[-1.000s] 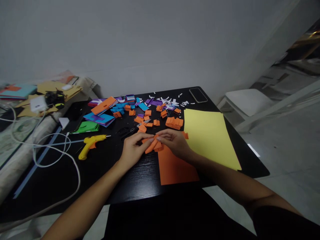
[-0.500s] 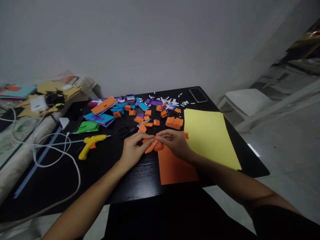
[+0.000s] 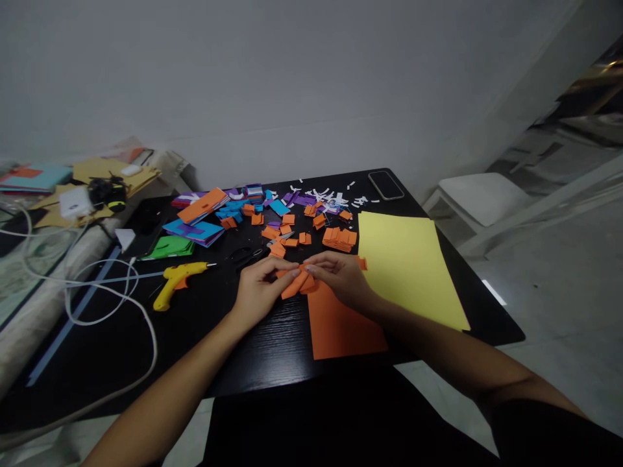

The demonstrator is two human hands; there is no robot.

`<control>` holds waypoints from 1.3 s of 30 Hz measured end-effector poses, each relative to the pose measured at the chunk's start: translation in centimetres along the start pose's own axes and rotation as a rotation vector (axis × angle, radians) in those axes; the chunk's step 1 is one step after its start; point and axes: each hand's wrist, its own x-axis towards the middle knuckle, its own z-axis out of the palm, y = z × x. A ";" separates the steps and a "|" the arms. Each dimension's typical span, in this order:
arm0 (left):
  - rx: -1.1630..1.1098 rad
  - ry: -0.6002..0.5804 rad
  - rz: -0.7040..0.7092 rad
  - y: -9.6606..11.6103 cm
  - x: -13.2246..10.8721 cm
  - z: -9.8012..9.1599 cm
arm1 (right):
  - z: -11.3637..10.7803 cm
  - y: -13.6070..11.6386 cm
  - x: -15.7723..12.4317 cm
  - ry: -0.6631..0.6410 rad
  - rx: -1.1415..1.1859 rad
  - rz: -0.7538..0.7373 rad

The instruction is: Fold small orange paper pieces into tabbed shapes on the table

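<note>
My left hand point(image 3: 261, 285) and my right hand point(image 3: 338, 275) meet near the middle of the black table. Between their fingertips they pinch a folded orange paper piece point(image 3: 298, 283); its exact shape is partly covered by the fingers. Beneath my right hand and forearm lies a flat orange paper sheet point(image 3: 341, 331). Just beyond the hands are several small folded orange pieces and a stack of folded orange paper point(image 3: 339, 239). Dark-handled scissors point(image 3: 247, 256) rest to the left, partly behind my left hand.
Yellow paper sheets point(image 3: 403, 266) lie at the right, a phone point(image 3: 385, 185) at the back corner. White scraps point(image 3: 328, 196) are scattered near the wall. A yellow glue gun point(image 3: 178, 282), green paper point(image 3: 170, 246) and a white cable point(image 3: 153, 337) occupy the left. A white stool point(image 3: 481, 194) stands beyond.
</note>
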 end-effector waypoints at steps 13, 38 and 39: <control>-0.118 0.081 -0.155 0.0 0.1 0.1 | 0.1 -0.2 -0.1 -0.091 -0.006 0.060; 0.026 0.010 0.049 -0.2 0.1 -0.1 | 0.2 -0.2 -0.3 -0.016 -0.057 -0.005; 0.027 0.012 0.050 -0.1 0.1 -0.1 | 0.1 -0.2 -0.3 -0.017 -0.062 -0.010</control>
